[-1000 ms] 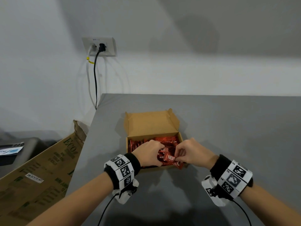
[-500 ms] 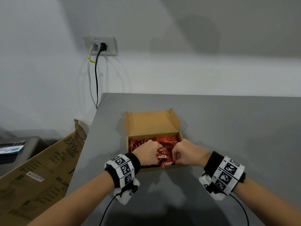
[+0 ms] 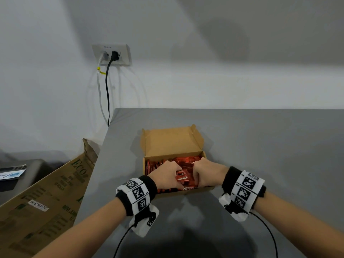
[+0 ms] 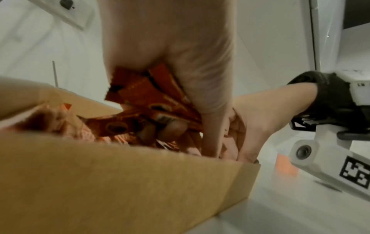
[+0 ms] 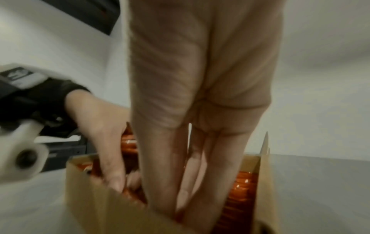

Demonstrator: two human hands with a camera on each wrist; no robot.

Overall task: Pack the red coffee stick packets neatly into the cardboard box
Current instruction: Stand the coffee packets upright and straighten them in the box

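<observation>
Both hands worked inside the cardboard box [image 3: 173,142]: the left hand [image 3: 165,174] clutched red coffee stick packets [image 3: 183,176], while the right hand [image 3: 206,174] pushed straight fingers [image 5: 200,182] down among them. Rough pressing could crumple packets.

Open cardboard box [image 3: 173,142] — red packets [image 3: 188,160] crammed inside.

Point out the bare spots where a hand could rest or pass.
Bare grey table lies right of the cardboard box, behind its lid, and before it between the wrists. Crowded: inside the box, both hands among red packets.
</observation>
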